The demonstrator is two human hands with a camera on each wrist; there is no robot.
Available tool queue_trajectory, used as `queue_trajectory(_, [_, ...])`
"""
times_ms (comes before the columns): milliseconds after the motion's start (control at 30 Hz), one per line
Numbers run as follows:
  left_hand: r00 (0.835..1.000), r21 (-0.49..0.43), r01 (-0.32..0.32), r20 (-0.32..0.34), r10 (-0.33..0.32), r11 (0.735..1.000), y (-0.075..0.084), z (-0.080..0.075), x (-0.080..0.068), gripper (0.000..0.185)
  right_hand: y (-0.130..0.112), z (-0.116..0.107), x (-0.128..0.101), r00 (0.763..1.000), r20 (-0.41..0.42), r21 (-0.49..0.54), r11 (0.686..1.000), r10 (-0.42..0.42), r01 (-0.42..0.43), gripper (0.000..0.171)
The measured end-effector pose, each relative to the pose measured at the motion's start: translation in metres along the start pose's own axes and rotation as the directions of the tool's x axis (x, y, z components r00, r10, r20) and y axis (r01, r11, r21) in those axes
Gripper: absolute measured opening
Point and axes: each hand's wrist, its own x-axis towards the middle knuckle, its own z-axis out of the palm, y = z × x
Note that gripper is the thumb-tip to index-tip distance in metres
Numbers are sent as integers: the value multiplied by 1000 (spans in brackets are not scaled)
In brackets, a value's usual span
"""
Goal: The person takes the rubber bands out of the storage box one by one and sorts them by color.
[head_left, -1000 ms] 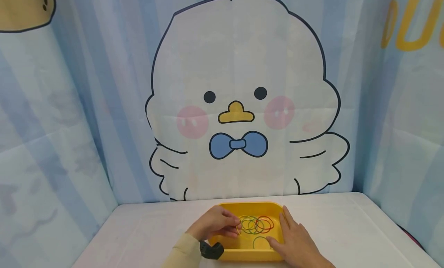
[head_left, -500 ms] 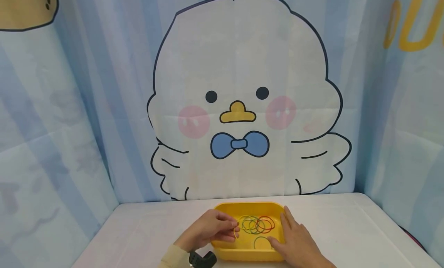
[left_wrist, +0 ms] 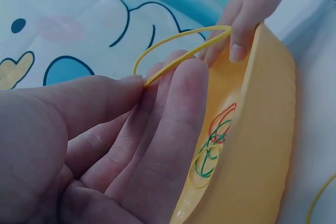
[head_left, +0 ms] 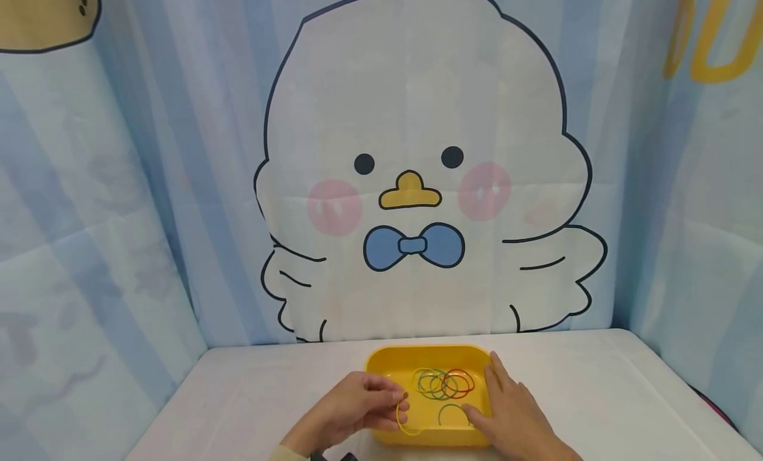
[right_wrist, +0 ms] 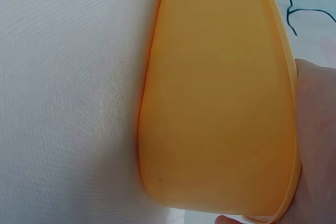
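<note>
My left hand [head_left: 363, 405] pinches a yellow rubber band [left_wrist: 169, 66] between thumb and forefinger; its loop hangs over the front left of a yellow tray [head_left: 432, 438]. The left wrist view shows the loop stretching away from the fingertips. On the tray's right end rests my right hand [head_left: 515, 411], fingers extended along the rim and thumb over the inside. Green, yellow and red rubber bands [head_left: 473, 383] lie overlapping on the tray floor. A separate green rubber band [head_left: 442, 412] lies nearer the front, partly hidden by the right thumb.
The tray stands on a white-covered table [head_left: 268, 395]. Behind it hangs a curtain [head_left: 411, 295] printed with a cartoon bird, with more curtain at both sides. A thin yellow loop [left_wrist: 316, 200] shows on the table in the left wrist view.
My left hand has moved left and toward the front, drawing the yellow rubber band away from the overlapping bands. The right hand stays on the tray's right end.
</note>
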Motion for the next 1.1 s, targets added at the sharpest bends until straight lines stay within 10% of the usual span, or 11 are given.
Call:
queue_trajectory(867, [990,68,134,-52,-131,989,-39,-10,-31,23,-3,1,-1,999,-30,-5,1000,-30,29,94])
queue_trajectory(1100, [990,45,136,26,-137,990,-51,-12,-28,29,0,1,0,1000,-9,-3,1000,-10,10,96])
